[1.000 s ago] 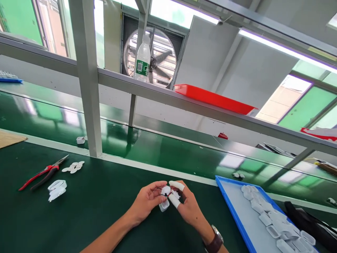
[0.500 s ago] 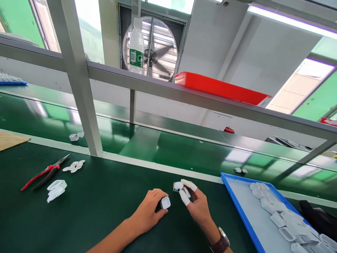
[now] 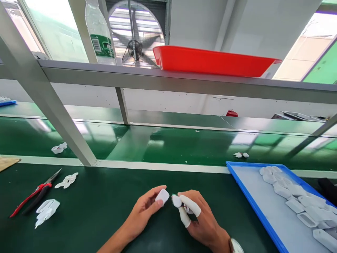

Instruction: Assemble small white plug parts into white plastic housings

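My left hand (image 3: 144, 210) grips a small white plastic housing (image 3: 162, 196) between thumb and fingers above the dark green table. Close by on the right, my right hand (image 3: 196, 214), with white covers on its thumb and a finger, pinches a small assembly with a round white part (image 3: 176, 201) and a bit of green board. The two held pieces are near each other with a narrow gap between them. Part of the assembly is hidden behind the covered fingers.
Red-and-black pliers (image 3: 39, 191) lie at the left beside white plastic pieces (image 3: 46, 211) and thin white parts (image 3: 67, 180). A blue-rimmed tray (image 3: 252, 207) holding several white housings is at right. A metal frame (image 3: 158, 78) crosses above, carrying a red tray (image 3: 210, 62) and a bottle (image 3: 101, 42).
The view has tilted and shifted. My left hand has turned the white housing so that a broader face shows. My right hand has rotated with the assembly, and the pieces are closer together.
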`<control>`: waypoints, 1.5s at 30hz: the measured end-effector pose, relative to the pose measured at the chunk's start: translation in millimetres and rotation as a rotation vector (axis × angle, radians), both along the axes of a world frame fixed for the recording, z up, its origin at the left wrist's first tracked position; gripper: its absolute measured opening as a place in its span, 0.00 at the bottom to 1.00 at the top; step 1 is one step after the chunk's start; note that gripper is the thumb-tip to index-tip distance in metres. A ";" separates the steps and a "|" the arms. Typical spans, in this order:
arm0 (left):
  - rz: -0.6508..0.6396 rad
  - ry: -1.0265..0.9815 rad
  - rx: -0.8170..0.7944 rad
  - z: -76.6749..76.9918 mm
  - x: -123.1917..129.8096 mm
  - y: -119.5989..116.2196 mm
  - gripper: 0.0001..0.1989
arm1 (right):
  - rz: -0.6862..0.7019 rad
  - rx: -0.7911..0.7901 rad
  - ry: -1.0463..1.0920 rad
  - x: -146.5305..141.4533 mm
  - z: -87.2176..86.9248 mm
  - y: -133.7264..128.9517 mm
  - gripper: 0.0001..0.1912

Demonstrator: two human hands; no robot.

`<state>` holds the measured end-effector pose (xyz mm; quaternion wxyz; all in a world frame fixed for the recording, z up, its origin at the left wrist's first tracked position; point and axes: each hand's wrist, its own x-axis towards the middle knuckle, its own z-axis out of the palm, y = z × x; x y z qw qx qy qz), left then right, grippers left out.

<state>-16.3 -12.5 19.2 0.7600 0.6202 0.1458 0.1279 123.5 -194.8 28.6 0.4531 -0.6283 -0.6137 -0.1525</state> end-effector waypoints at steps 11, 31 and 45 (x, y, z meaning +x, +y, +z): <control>-0.097 0.000 -0.458 8.1 2.9 -10.7 0.23 | 0.002 -0.002 -0.057 -10.3 -14.3 -2.8 0.36; -0.114 0.046 -0.358 2.2 -1.1 -10.7 0.31 | -0.008 -0.077 -0.176 -15.5 -12.8 0.2 0.22; -0.127 0.040 -0.378 1.7 0.0 -20.7 0.27 | 0.037 -0.037 -0.125 -26.6 -9.4 5.5 0.25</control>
